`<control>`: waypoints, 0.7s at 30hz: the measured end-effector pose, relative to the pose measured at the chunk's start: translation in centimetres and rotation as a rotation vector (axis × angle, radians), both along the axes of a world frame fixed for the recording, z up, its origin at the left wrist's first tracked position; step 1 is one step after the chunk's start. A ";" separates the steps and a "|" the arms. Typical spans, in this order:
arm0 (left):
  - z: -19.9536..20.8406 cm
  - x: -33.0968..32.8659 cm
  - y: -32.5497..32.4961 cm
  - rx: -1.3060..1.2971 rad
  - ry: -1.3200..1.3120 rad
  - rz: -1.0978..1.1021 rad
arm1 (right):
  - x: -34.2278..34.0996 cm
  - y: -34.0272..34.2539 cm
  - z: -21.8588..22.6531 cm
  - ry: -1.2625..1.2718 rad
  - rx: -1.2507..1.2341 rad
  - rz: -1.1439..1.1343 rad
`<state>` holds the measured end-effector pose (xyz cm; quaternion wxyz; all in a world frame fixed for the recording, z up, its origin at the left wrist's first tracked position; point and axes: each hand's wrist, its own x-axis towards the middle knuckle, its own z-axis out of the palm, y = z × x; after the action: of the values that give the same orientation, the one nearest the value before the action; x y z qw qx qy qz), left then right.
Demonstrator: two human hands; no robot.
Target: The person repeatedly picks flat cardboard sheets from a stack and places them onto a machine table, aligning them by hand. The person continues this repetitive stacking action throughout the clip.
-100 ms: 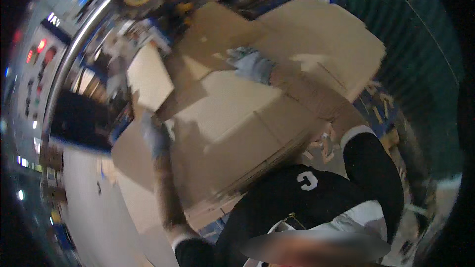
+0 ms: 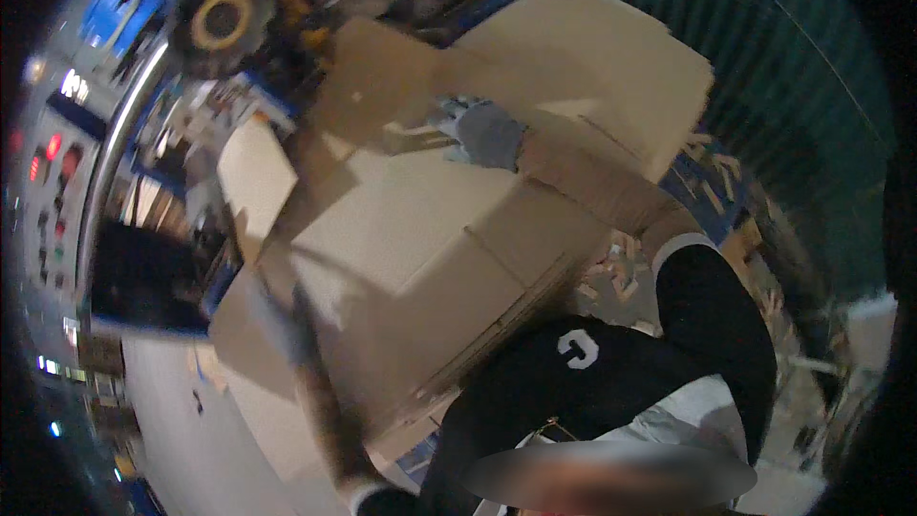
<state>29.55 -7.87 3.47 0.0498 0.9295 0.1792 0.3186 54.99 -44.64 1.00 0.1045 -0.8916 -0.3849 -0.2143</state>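
Observation:
A stack of flat brown cardboard sheets (image 2: 401,220) lies in front of me. My right hand (image 2: 485,134), in a grey glove, rests on the top sheet at its far middle, fingers stretched out and apart. Beside those fingers a cut or fold shows in the cardboard. At the left edge of the stack is my left hand (image 2: 279,320), gloved too and smeared by motion, so its grip cannot be made out. Just beyond it a smaller pale cardboard piece (image 2: 256,182) stands out at an angle; whether my fingers touch it is unclear.
Machinery with a dark round wheel (image 2: 220,21) stands at the far left, near a metal rail (image 2: 115,153) and a panel with red lights (image 2: 55,182). A green corrugated wall (image 2: 793,105) rises at right. Cardboard scraps (image 2: 626,272) lie beside the stack's near right edge.
The whole view has shifted slightly. My left hand has moved a little left and toward me along the stack's edge. My right hand stays at about the same place on the cardboard.

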 end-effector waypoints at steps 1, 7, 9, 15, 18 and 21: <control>-0.8 -3.2 0.7 0.021 -0.050 0.052 | -0.6 -2.1 0.5 0.087 0.073 -0.007; -5.1 -18.7 5.1 -0.312 -0.042 0.831 | -5.7 -22.0 -1.2 -0.170 0.335 -1.037; -5.5 -20.9 5.3 -0.438 -0.075 0.991 | -5.2 -24.3 -3.4 -0.132 0.343 -1.021; -4.7 -27.6 5.4 -0.670 -0.377 1.132 | 0.6 -28.2 -5.8 0.057 1.166 -0.733; -4.9 -29.7 6.4 -0.567 -0.626 1.015 | 2.5 -30.4 -4.6 -0.052 1.418 -0.618; -5.2 -30.8 7.5 -0.817 -1.103 0.791 | 2.2 -30.1 0.2 0.160 1.201 -0.473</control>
<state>-1.25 -0.35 -1.71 0.3520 0.4129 0.5486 0.6362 57.20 -74.72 1.23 0.5632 -0.7518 0.0174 -0.3425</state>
